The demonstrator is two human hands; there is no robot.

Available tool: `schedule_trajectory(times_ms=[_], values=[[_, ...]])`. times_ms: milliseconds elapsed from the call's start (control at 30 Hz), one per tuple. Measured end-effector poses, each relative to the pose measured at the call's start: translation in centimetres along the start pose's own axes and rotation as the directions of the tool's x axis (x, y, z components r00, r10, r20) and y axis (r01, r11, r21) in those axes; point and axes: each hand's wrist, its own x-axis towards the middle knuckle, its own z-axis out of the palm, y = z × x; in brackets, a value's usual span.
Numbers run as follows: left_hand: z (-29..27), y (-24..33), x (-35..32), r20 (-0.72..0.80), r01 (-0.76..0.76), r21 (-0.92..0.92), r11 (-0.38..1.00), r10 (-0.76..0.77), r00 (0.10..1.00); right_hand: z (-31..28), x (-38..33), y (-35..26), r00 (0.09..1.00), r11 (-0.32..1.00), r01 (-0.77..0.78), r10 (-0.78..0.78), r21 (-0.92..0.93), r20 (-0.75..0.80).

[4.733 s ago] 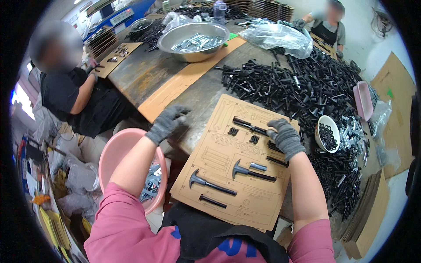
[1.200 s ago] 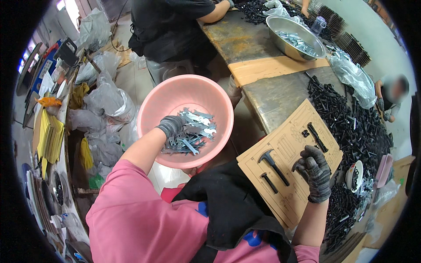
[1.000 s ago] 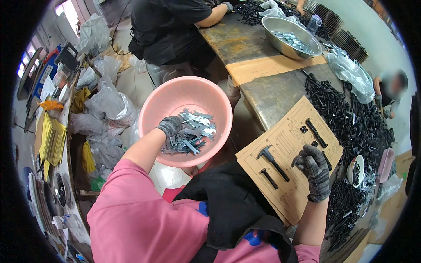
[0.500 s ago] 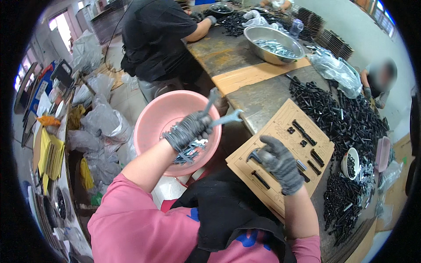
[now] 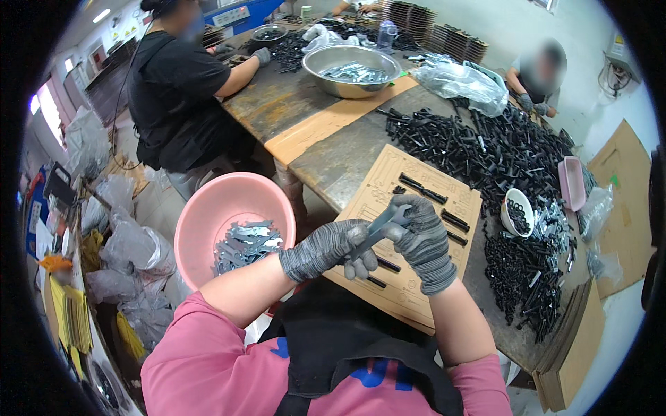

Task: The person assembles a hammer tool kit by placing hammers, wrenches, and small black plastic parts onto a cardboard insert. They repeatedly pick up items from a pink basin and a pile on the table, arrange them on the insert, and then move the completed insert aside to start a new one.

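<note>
In grey knit gloves, my two hands meet above a brown cardboard sheet (image 5: pixel 368 288) with printed outlines. My left hand (image 5: pixel 331 249) is closed around flat grey open-end wrenches (image 5: pixel 379 231), whose exact number I cannot make out. Fingers of my right hand (image 5: pixel 424 243) pinch their far end. Black bolts (image 5: pixel 423 188) lie in rows on the sheet, along with small black parts; my gloves hide some of its middle. Left of my forearm, a pink basin (image 5: pixel 236 191) holds a heap of similar wrenches (image 5: pixel 251 243).
Black bolts (image 5: pixel 479 156) are piled beyond the sheet, beside a white bowl (image 5: pixel 510 215) of black rings. A steel basin (image 5: pixel 354 87) of silvery parts stands farther back. Co-workers sit across the table (image 5: pixel 333 163) at left and right. Plastic bags (image 5: pixel 139 236) crowd the left.
My left hand has swung from over the pink basin to the right with its wrenches. My right hand has lifted off the sheet and met it. The view has shifted.
</note>
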Motion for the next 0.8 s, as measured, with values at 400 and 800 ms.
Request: schedule_trajectory(times_ms=[400, 800], values=[[0.8, -0.4, 5.1, 0.437, 0.116, 0.075, 0.99, -0.137, 0.889, -6.2, -0.4, 3.1, 0.866, 0.893, -0.227, 0.003, 0.389, 0.499], [-5.9, 3.3, 15.7, -0.252, 0.045, 0.638, 0.768, 0.153, 0.956, -22.4, 2.9, 10.1, 0.975, 0.426, -0.223, 0.107, -0.877, -0.196]])
